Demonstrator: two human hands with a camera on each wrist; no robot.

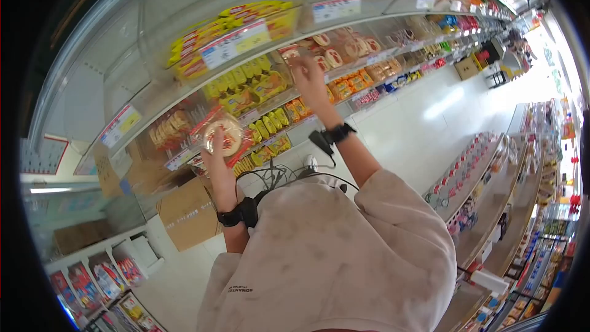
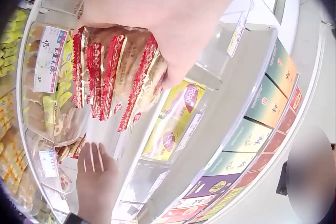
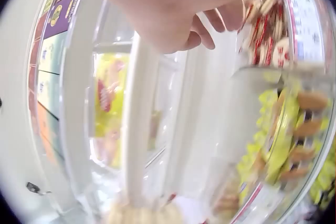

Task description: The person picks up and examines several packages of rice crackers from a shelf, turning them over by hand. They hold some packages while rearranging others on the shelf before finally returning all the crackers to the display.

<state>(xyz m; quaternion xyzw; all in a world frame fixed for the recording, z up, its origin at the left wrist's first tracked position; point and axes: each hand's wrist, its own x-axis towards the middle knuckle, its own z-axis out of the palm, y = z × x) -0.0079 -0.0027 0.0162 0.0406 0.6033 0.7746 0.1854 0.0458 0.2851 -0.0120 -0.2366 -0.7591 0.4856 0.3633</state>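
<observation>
My left hand (image 1: 215, 154) grips several flat round pastries (image 1: 222, 138) in clear wrappers with red print. Seen from the left wrist, these wrapped pastries (image 2: 113, 79) hang side by side below the left hand (image 2: 152, 8), their red sealed edges showing. My right hand (image 1: 310, 83) reaches over the shelf front, near a bin of similar wrapped pastries (image 1: 332, 57). In the right wrist view the right hand (image 3: 173, 11) has its fingers loosely bent with nothing between them. The red-printed packs (image 3: 266, 35) lie in the bin just beyond its fingertips.
Yellow-green snack packs (image 1: 255, 89) fill the bin between my hands. A price tag (image 1: 236, 43) hangs on the upper shelf rail above yellow packs. On the floor by the left arm is a cardboard box (image 1: 187, 212). Another shelf (image 1: 491, 190) runs along the aisle's right side.
</observation>
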